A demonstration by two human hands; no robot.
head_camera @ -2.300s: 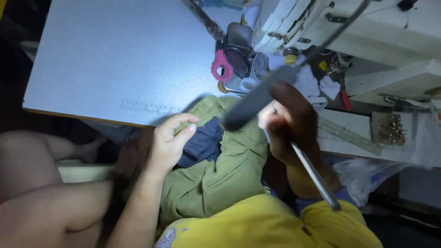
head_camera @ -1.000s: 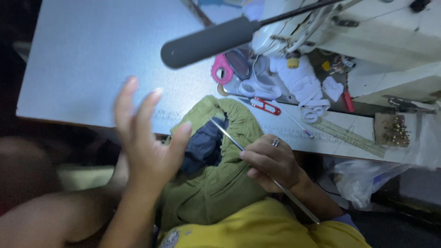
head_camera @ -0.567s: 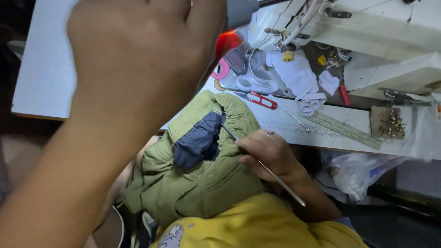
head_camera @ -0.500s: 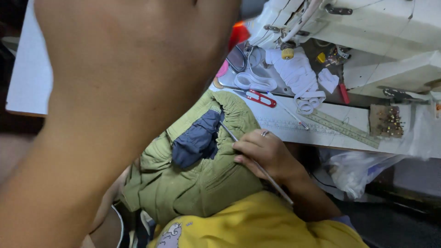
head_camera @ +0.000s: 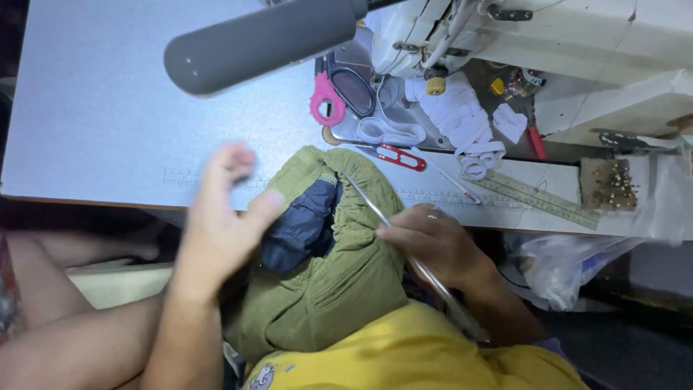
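Against the near edge of the pale grey laminate sewing table (head_camera: 94, 108), I see the soft olive-green gathered garment with its dark blue lining (head_camera: 325, 267) bunched in the lap; I judge it light and limp, best pinched at the puckered waistband. My right hand (head_camera: 433, 242) is closed around a thin, stiff metal rod (head_camera: 404, 249) laid over the fabric, while my left hand (head_camera: 216, 224) hovers open, blurred, just beside the lining.

Garment (head_camera: 339, 282) bunched in my lap, its top lapping over the table's (head_camera: 101, 108) near edge, about mid-length. My left hand (head_camera: 216, 231) sits at its left side, my right hand (head_camera: 433, 242) at its right, gripping a long rod (head_camera: 375, 209) that lies across the garment's upper part. Sewing machine (head_camera: 577, 50) at the table's far right. In front of it: scissors (head_camera: 343, 94), thread snips (head_camera: 401, 157), folded elastic (head_camera: 462, 123). Ruler (head_camera: 541, 198) along the near edge, right. Lamp head (head_camera: 260, 43) hangs over the table's far middle.
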